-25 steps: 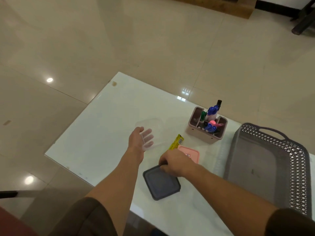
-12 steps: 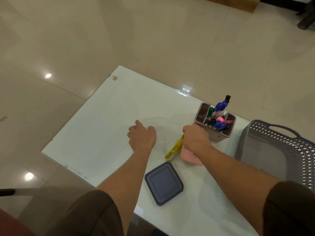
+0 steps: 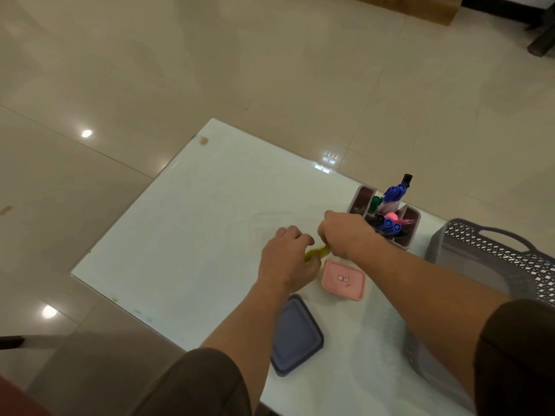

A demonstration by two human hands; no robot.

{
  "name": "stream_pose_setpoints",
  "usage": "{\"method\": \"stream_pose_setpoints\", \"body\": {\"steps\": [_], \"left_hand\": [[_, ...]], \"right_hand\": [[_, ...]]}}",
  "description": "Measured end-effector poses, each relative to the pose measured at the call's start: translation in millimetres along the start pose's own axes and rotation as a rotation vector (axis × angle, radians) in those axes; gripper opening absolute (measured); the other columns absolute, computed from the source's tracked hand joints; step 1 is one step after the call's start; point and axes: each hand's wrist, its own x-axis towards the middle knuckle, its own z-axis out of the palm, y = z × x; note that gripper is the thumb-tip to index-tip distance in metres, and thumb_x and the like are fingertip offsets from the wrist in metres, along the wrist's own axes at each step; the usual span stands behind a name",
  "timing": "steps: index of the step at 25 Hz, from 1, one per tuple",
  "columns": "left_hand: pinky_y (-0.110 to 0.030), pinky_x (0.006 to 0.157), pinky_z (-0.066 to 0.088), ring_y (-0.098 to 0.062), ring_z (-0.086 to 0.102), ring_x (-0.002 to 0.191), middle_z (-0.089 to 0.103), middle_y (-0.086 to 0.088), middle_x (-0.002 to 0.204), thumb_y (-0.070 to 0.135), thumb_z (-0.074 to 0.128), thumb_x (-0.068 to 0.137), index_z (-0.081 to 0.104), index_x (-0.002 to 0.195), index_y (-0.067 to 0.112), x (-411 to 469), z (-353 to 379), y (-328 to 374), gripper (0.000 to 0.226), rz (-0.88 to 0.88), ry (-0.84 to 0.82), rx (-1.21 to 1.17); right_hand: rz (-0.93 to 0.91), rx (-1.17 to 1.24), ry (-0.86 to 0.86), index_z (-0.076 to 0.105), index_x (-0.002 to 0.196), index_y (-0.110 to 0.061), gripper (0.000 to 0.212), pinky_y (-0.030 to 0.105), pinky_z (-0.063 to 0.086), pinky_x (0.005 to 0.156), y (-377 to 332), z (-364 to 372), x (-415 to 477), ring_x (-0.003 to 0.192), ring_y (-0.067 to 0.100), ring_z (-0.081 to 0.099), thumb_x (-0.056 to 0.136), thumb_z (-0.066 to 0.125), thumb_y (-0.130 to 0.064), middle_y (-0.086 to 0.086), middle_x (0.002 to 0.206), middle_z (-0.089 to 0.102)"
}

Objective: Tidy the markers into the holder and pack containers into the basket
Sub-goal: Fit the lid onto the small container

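Both hands meet over a yellow marker held just above the white table. My left hand grips its near end and my right hand grips its far end. Behind my right hand stands the mauve marker holder with several blue, green, pink and black markers upright in it. A pink lidded container lies below my right hand. A dark blue lidded container lies near the front edge. The grey perforated basket is at the right.
A clear, almost invisible container rests on the table just beyond my left hand. The table's left and far edges drop to a glossy tiled floor. Dark furniture legs stand at the top right.
My right hand left the blue container and went to the yellow marker. My left hand came off the clear container and closed on the marker's other end. The marker has risen off the table.
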Motion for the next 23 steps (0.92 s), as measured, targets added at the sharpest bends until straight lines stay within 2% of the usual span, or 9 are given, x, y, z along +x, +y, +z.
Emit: {"method": "stream_pose_setpoints", "body": {"steps": [2, 4, 7, 9, 13, 15, 17, 20, 23], "left_hand": [[-0.031, 0.077, 0.051, -0.015, 0.052, 0.105, 0.060, 0.005, 0.112, 0.050, 0.057, 0.085, 0.066, 0.120, 0.027, 1, -7, -1, 0.043, -0.017, -0.028, 0.001], [-0.032, 0.077, 0.052, -0.015, 0.053, 0.104, 0.060, 0.007, 0.109, 0.054, 0.057, 0.083, 0.066, 0.118, 0.029, -3, -17, -5, 0.043, -0.039, -0.038, -0.013], [-0.031, 0.072, 0.051, -0.015, 0.055, 0.099, 0.061, 0.009, 0.102, 0.052, 0.055, 0.087, 0.067, 0.111, 0.032, -19, -28, -14, 0.034, 0.025, 0.014, -0.023], [-0.031, 0.072, 0.051, -0.016, 0.057, 0.095, 0.062, 0.008, 0.100, 0.049, 0.053, 0.093, 0.066, 0.113, 0.032, -23, -34, -18, 0.029, 0.040, 0.026, -0.068], [-0.030, 0.085, 0.049, -0.020, 0.063, 0.095, 0.065, 0.003, 0.108, 0.038, 0.058, 0.098, 0.064, 0.129, 0.027, -3, -48, -34, 0.033, -0.251, 0.084, -0.407], [-0.038, 0.091, 0.052, -0.026, 0.066, 0.096, 0.069, -0.001, 0.112, 0.037, 0.060, 0.096, 0.065, 0.127, 0.025, 10, -53, -54, 0.033, -0.423, 0.110, -0.568], [-0.042, 0.089, 0.054, -0.029, 0.068, 0.094, 0.070, -0.004, 0.106, 0.040, 0.063, 0.092, 0.067, 0.121, 0.027, 19, -57, -72, 0.031, -0.545, 0.065, -0.605], [-0.036, 0.083, 0.055, -0.024, 0.069, 0.091, 0.072, 0.003, 0.103, 0.051, 0.070, 0.084, 0.068, 0.113, 0.030, 28, -58, -90, 0.036, -0.656, 0.029, -0.537], [-0.031, 0.075, 0.050, -0.022, 0.066, 0.094, 0.071, 0.005, 0.103, 0.051, 0.061, 0.091, 0.071, 0.111, 0.031, 35, -53, -95, 0.030, -0.613, 0.050, -0.175]], "right_hand": [[-0.024, 0.013, -0.021, 0.069, 0.103, -0.020, 0.013, 0.038, 0.058, 0.080, 7, -15, -5, 0.091, 0.022, 0.062, 0.091, 0.069, -0.016, 0.004, 0.106, 0.060], [-0.018, 0.001, -0.041, 0.068, 0.099, -0.020, 0.010, 0.034, 0.056, 0.074, 17, -33, -13, 0.092, 0.022, 0.063, 0.090, 0.071, -0.020, 0.002, 0.102, 0.062], [0.022, 0.011, -0.063, 0.069, 0.090, -0.026, 0.008, 0.029, 0.051, 0.064, 37, -61, -28, 0.091, 0.020, 0.065, 0.086, 0.073, -0.020, -0.001, 0.098, 0.066], [0.049, 0.129, -0.059, 0.068, 0.082, -0.032, 0.012, 0.029, 0.052, 0.066, 48, -74, -34, 0.088, 0.016, 0.064, 0.085, 0.075, -0.022, -0.004, 0.095, 0.069], [0.142, 0.534, 0.126, 0.075, 0.091, -0.028, 0.008, 0.030, 0.052, 0.073, 41, -78, -26, 0.088, 0.015, 0.062, 0.084, 0.078, -0.026, -0.005, 0.096, 0.069], [0.251, 0.748, 0.282, 0.078, 0.096, -0.026, 0.013, 0.029, 0.049, 0.069, 22, -68, -10, 0.085, 0.017, 0.062, 0.086, 0.073, -0.018, -0.001, 0.096, 0.070], [0.384, 0.958, 0.344, 0.077, 0.094, -0.025, 0.015, 0.030, 0.054, 0.066, 0, -52, 6, 0.083, 0.020, 0.066, 0.086, 0.070, -0.015, 0.002, 0.095, 0.070], [0.564, 1.224, 0.358, 0.074, 0.087, -0.028, 0.013, 0.041, 0.063, 0.075, -26, -28, 24, 0.085, 0.024, 0.072, 0.083, 0.070, -0.017, 0.002, 0.093, 0.072], [0.648, 1.277, 0.411, 0.078, 0.095, -0.027, 0.013, 0.040, 0.061, 0.080, -36, -13, 41, 0.086, 0.023, 0.068, 0.086, 0.070, -0.021, -0.002, 0.091, 0.071]]}}
